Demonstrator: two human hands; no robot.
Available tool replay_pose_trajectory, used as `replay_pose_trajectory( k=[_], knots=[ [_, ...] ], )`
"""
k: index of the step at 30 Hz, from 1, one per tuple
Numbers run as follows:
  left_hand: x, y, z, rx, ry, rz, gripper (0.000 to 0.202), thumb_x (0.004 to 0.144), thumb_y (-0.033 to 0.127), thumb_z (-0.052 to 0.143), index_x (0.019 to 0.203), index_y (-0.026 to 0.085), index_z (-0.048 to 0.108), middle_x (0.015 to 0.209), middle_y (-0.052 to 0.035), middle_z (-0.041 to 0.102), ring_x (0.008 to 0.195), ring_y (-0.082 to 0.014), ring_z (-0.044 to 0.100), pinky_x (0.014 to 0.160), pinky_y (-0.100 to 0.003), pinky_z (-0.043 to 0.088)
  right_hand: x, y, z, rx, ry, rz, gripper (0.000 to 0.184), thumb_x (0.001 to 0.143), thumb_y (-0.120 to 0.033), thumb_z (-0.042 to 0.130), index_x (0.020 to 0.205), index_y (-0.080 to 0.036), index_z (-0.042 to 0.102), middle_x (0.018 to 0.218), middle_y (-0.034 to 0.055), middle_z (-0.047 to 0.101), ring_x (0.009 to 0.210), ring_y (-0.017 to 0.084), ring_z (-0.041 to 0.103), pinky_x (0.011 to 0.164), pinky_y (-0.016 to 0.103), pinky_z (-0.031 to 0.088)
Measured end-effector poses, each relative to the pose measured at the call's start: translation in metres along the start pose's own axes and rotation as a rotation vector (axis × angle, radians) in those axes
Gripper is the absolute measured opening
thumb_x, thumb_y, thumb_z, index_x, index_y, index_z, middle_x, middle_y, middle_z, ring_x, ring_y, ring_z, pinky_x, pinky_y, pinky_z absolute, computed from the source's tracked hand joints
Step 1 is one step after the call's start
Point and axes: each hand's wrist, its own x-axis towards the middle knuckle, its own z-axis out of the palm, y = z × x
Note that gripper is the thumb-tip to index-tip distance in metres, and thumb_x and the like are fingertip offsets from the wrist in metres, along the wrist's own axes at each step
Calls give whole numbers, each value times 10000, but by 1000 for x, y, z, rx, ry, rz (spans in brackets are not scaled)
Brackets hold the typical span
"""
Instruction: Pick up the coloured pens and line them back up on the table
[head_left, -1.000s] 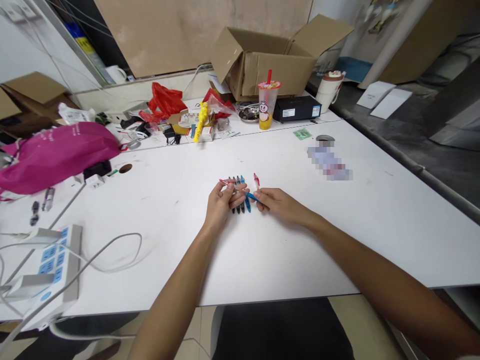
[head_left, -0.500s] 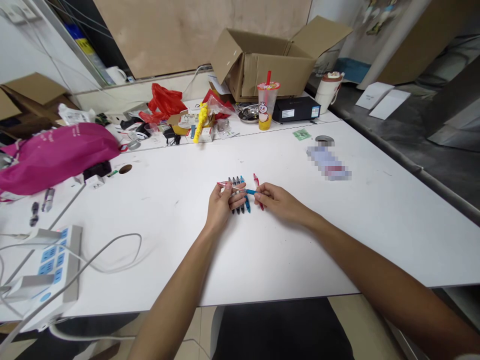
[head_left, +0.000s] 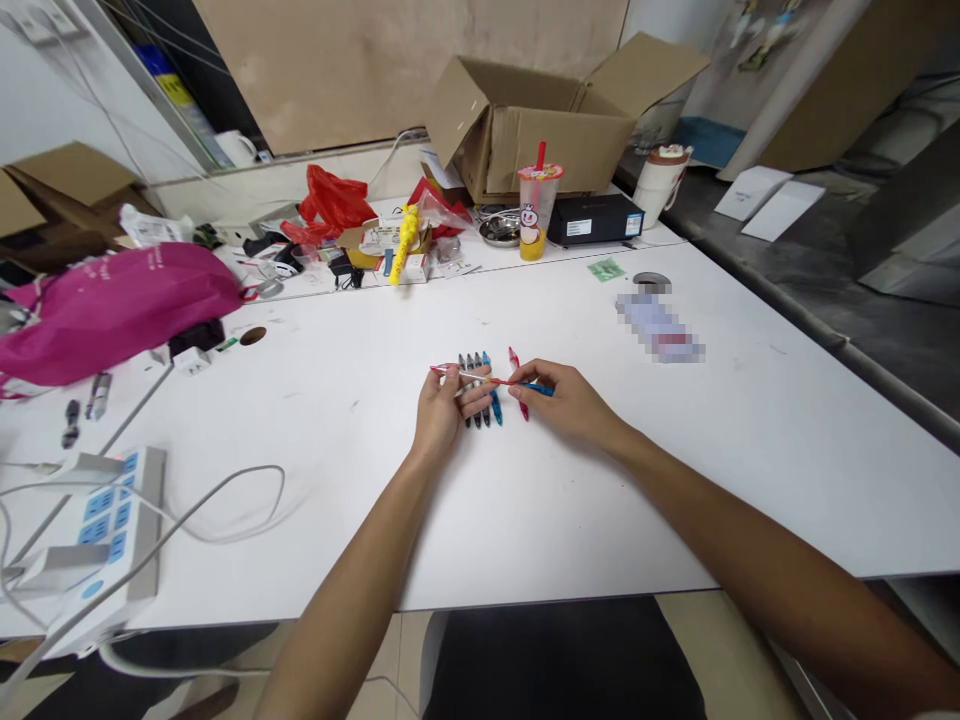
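My left hand (head_left: 444, 405) pinches the clear pen barrel with a pink end (head_left: 444, 370) between thumb and fingers. My right hand (head_left: 559, 400) is closed on the blue front part of the pen (head_left: 541, 389). A thin red refill (head_left: 501, 381) bridges the gap between the two parts. Partly hidden behind my left fingers, several pens lie side by side on the table: dark ones (head_left: 477, 420) and a blue pen (head_left: 496, 408). A red pen (head_left: 514, 355) lies apart from them, partly covered by my right fingertips.
On the white table (head_left: 300, 420) a power strip (head_left: 142, 520) with cables sits at left, below a magenta bag (head_left: 142, 300). Along the back stand a cardboard box (head_left: 555, 150), a drink cup (head_left: 536, 215) and a black box (head_left: 596, 220). A tape roll (head_left: 651, 282) lies at right.
The blue part has moved right in my right hand, away from the clear barrel, and the red refill now shows between them. My left hand has hardly moved.
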Motion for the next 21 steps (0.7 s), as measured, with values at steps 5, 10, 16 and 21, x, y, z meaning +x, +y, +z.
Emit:
replay_pose_trajectory(
  k=[5, 10, 16, 21],
  knots=[
    [2, 2, 0, -94, 37, -19, 143, 1038, 311, 535, 960, 223, 453, 1006, -93, 786, 792, -172, 789, 707, -263, 618, 0, -1, -4, 8, 101, -11, 347, 828, -553, 739, 938, -224, 725, 936, 57, 732, 842, 212, 631, 809, 389, 487],
    [7, 5, -6, -112, 129, 25, 106, 1050, 281, 493, 972, 223, 453, 988, -91, 780, 780, -167, 787, 658, -232, 601, 3, -6, -17, -33, 102, -3, 343, 817, -551, 753, 922, -225, 747, 908, 49, 739, 812, 201, 615, 796, 382, 480],
    [10, 7, -8, -122, 178, 43, 78, 1039, 269, 501, 999, 216, 459, 1007, -109, 771, 805, -194, 791, 676, -255, 602, 5, -9, -26, -78, 95, 11, 257, 822, -465, 745, 921, -227, 763, 931, 54, 744, 792, 197, 590, 771, 370, 471],
    [9, 8, -8, -133, 177, 44, 143, 1021, 304, 561, 983, 221, 451, 1002, -96, 769, 806, -189, 793, 654, -230, 590, 5, -6, -27, -37, 57, -25, 235, 899, -413, 635, 968, -210, 732, 942, 58, 730, 822, 199, 601, 803, 371, 463]
  ],
)
